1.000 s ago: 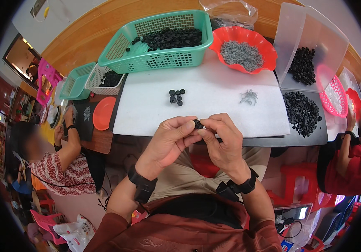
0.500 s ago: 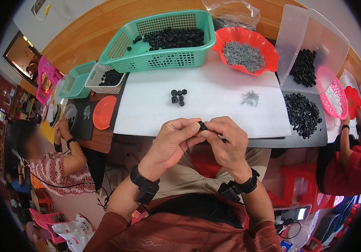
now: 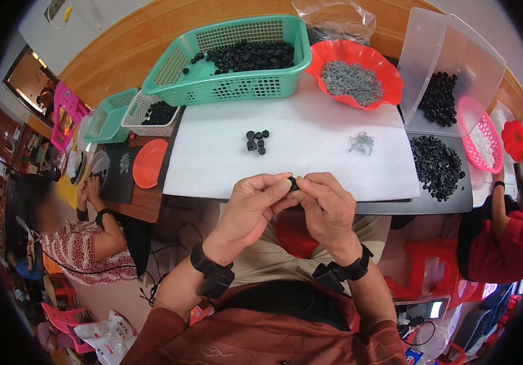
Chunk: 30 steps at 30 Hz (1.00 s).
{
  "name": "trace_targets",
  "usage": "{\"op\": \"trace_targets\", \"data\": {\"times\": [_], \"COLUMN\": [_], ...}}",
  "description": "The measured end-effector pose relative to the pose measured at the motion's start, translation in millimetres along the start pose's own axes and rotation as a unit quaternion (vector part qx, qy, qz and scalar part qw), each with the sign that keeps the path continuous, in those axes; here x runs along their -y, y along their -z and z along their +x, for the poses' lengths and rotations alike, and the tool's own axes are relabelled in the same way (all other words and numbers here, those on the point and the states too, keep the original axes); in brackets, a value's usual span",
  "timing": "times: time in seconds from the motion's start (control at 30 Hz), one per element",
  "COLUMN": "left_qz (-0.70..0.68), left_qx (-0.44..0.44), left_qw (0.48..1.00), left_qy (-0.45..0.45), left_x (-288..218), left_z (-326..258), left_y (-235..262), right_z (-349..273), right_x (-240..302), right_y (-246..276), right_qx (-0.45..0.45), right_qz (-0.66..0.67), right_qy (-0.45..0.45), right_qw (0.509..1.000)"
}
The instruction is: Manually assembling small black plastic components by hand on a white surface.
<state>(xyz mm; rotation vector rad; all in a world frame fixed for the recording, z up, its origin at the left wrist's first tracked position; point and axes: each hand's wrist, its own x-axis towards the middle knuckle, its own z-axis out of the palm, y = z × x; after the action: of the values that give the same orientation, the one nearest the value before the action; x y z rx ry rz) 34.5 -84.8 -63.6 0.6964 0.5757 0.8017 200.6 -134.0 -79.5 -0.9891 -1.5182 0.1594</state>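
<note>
Since the earlier frames: both hands have drawn slightly closer over the near edge of the tabletop, and the small black part between them, earlier seen with a thin pin poking out to the right, is now almost buried by fingertips.

Left hand: fingers curled, thumb and forefinger pinched on the small black part, held just above the near edge of the white mat.
Right hand: fingers curled, tips pressed to the same part from the right; whether it also holds a pin cannot be told.

Step in hand, as judged: fitting a metal pin into a black part, at the pressing-together stage. The next move calls for steady, square pressure from both thumbs, then a free spot on the mat to set the piece down.

On the mat: a cluster of black parts at centre, well apart from a little heap of metal pins to the right.
Far side: green basket of black parts; red bowl of grey pins just right of it; clear bin with more black parts.
Right: loose pile of black parts on a grey tray; pink basket.
Left: orange lid, small green and white baskets.
Other people sit at left and right, their hands apart from these.
</note>
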Motion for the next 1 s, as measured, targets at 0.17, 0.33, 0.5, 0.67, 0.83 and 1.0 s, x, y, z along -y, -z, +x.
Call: {"op": "trace_targets", "data": {"times": [0.17,0.33,0.5,0.67,0.83,1.0], "left_qz": [0.013,0.022,0.019,0.026,0.054,0.064], "left_qx": [-0.003,-0.01,-0.007,-0.006,-0.019,-0.022], "left_qw": [1.0,1.0,0.999,0.999,0.997,0.996], "left_qy": [-0.003,-0.017,-0.027,-0.042,-0.051,-0.055], "left_x": [1.7,6.0,8.6,11.4,13.0,15.0], "left_z": [-0.6,-0.1,0.2,0.6,0.9,1.3], "left_y": [-1.9,-0.4,-1.8,-1.9,-5.0,-4.0], "right_z": [-1.1,-4.3,-6.1,-6.4,-7.8,-4.2], "right_x": [0.2,-1.1,-1.8,-0.8,-0.9,3.0], "right_y": [0.8,-0.7,-0.5,1.2,6.1,11.8], "right_qx": [0.002,-0.003,-0.007,-0.004,0.025,0.054], "right_qz": [-0.01,-0.03,-0.045,-0.061,-0.122,-0.142], "right_qy": [-0.004,-0.002,0.007,0.01,0.023,0.026], "right_qw": [1.0,1.0,0.999,0.998,0.992,0.988]}}
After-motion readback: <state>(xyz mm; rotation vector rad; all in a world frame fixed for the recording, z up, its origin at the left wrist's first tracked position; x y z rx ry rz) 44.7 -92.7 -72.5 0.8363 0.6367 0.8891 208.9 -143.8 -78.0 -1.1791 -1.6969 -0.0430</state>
